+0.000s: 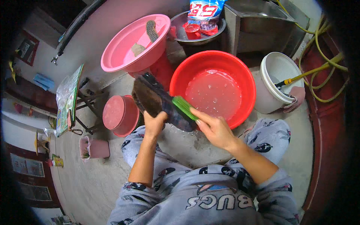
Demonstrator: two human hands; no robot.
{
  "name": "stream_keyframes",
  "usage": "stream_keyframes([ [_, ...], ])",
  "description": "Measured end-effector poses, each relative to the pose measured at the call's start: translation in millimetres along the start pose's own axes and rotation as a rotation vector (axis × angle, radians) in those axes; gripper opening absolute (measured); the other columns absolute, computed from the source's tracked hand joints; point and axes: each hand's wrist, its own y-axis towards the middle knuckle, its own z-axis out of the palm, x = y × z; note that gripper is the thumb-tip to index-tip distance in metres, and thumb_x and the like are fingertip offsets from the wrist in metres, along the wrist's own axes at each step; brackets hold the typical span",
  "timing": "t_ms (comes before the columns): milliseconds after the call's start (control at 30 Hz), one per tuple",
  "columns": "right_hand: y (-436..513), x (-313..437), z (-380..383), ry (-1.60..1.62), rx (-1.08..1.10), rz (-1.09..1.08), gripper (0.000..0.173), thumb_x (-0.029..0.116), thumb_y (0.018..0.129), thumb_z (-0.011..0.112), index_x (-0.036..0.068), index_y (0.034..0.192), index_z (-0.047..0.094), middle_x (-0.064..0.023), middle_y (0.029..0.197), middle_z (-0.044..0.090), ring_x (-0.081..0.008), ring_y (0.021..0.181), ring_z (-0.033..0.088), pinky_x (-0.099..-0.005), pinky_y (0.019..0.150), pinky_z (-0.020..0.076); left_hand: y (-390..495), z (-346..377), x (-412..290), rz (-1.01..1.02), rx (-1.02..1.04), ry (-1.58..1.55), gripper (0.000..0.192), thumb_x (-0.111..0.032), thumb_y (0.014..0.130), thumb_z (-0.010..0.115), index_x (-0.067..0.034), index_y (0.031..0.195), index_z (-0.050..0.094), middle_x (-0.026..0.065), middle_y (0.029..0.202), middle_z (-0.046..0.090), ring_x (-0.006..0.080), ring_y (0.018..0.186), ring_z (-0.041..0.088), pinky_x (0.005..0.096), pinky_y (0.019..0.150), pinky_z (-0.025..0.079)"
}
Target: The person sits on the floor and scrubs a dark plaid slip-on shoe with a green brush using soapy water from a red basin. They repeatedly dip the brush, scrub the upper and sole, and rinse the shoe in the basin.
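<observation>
My left hand (153,122) grips a dark shoe or boot (163,101) by its opening, where a brown lining shows; the shoe is tilted in front of my knees. My right hand (215,128) holds a green scrubbing brush (184,107) against the shoe's dark side. Just behind and to the right of the shoe is a red plastic basin (247,84) with cloudy water and some bubbles. Wet suds lie on the concrete floor below the shoe. The brush's bristles are hidden.
A pink basin (112,60) holding an insole and a pale lump stands behind left. A metal basin (208,42) with a detergent bag (205,12) is behind. At right is a white bucket (265,90) with a yellow hose (303,76); at left, a pink bin (98,149) and a round pink container (114,112).
</observation>
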Motion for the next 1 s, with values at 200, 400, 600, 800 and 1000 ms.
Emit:
stream_keyframes([
  [200, -8, 2, -1, -0.109, -0.031, -0.087, 0.039, 0.005, 0.087, 0.056, 0.006, 0.126, 0.054, -0.0237, 0.092, 0.064, -0.0270, 0.078, 0.068, -0.0352, 0.066, 0.0503, 3, 4, -7, 0.018, -0.086, -0.075, 0.014, 0.004, 0.063, 0.053, -0.001, 0.076, 0.055, -0.0031, 0.069, 0.051, 0.0091, 0.061, 0.049, 0.0229, 0.055, 0.039],
  [400, -5, -3, 8, -0.143, -0.073, -0.113, 0.037, 0.007, 0.087, 0.056, 0.006, 0.124, 0.055, -0.0231, 0.084, 0.063, -0.0329, 0.068, 0.065, -0.0378, 0.059, 0.0493, -3, 18, -10, -0.061, -0.168, -0.048, 0.012, 0.003, 0.062, 0.054, -0.003, 0.072, 0.054, -0.0030, 0.068, 0.052, 0.0094, 0.059, 0.048, 0.0236, 0.054, 0.038],
  [600, -1, 13, 7, -0.216, -0.037, -0.123, 0.040, 0.009, 0.087, 0.057, 0.008, 0.127, 0.054, -0.0224, 0.085, 0.063, -0.0325, 0.068, 0.065, -0.0386, 0.058, 0.0489, 9, -4, -14, -0.029, -0.211, -0.234, 0.014, 0.004, 0.062, 0.052, -0.003, 0.073, 0.053, -0.0026, 0.068, 0.052, 0.0102, 0.058, 0.049, 0.0233, 0.053, 0.039],
  [800, 5, 13, 7, -0.327, 0.026, -0.048, 0.039, 0.010, 0.087, 0.056, 0.008, 0.126, 0.055, -0.0230, 0.081, 0.063, -0.0320, 0.066, 0.065, -0.0395, 0.059, 0.0495, -4, 6, 5, -0.097, -0.221, -0.122, 0.018, 0.002, 0.061, 0.055, -0.003, 0.078, 0.053, -0.0032, 0.068, 0.049, 0.0105, 0.057, 0.046, 0.0240, 0.053, 0.039],
  [1000, 19, 13, 10, -0.217, -0.046, -0.166, 0.038, 0.008, 0.086, 0.057, 0.008, 0.124, 0.056, -0.0196, 0.090, 0.065, -0.0320, 0.073, 0.066, -0.0394, 0.064, 0.0508, 7, 1, -20, 0.027, -0.219, -0.288, 0.022, 0.003, 0.061, 0.051, -0.001, 0.083, 0.053, -0.0003, 0.074, 0.053, 0.0125, 0.063, 0.052, 0.0239, 0.057, 0.042],
])
